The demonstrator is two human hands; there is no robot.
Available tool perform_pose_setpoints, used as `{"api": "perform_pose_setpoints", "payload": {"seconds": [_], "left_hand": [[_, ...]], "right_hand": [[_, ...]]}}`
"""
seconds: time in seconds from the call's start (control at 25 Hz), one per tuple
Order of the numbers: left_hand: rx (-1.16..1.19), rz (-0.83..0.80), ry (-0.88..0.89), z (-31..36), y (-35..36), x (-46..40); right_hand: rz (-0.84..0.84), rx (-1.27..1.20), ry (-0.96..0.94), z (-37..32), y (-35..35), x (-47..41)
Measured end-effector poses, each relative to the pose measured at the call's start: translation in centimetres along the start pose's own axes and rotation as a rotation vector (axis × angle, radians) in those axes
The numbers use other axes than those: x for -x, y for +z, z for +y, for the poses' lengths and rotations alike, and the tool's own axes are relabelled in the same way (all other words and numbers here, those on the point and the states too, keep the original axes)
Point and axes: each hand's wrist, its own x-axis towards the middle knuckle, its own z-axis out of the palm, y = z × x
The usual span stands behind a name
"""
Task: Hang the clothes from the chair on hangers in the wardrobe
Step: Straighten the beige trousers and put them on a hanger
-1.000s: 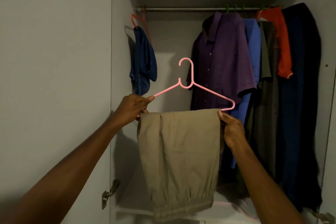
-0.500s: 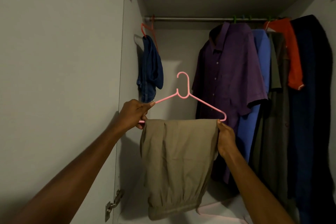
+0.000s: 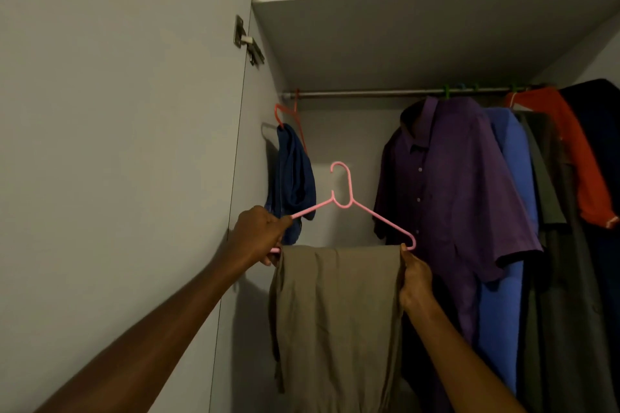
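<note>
Khaki trousers hang folded over the lower bar of a pink hanger held up inside the wardrobe, below the metal rail. My left hand grips the hanger's left end. My right hand holds the hanger's right end together with the trousers' edge. The hook points up, well under the rail, in the gap between a dark blue garment on an orange hanger and a purple shirt.
The open wardrobe door with its hinge stands close on the left. To the right on the rail hang a blue shirt, an orange top and dark clothes. A shelf panel caps the compartment.
The view has tilted upward, so the rail and clothes sit lower in frame. Both hands keep hold of the hanger with the trousers, which has edged slightly toward the left.
</note>
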Motion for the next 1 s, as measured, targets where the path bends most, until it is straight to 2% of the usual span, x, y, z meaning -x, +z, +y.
{"api": "perform_pose_setpoints", "payload": {"seconds": [0.24,0.44,0.6,0.84,1.0], "left_hand": [[-0.019,-0.007,0.029,3.2,0.8,-6.0],[-0.051,0.051,0.099,4.4,2.6,-11.0],[-0.080,0.159,0.142,5.7,3.9,-14.6],[-0.111,0.322,0.295,10.1,5.2,-22.2],[-0.193,0.296,0.331,13.7,6.0,-27.6]], "right_hand": [[-0.085,-0.090,0.016,0.6,4.6,-7.1],[-0.165,-0.124,0.083,1.5,7.7,-15.2],[-0.189,-0.135,-0.015,0.9,10.9,-21.0],[-0.330,-0.190,-0.084,-3.4,14.5,-25.2],[-0.334,-0.183,-0.154,-5.8,15.6,-27.9]]}}
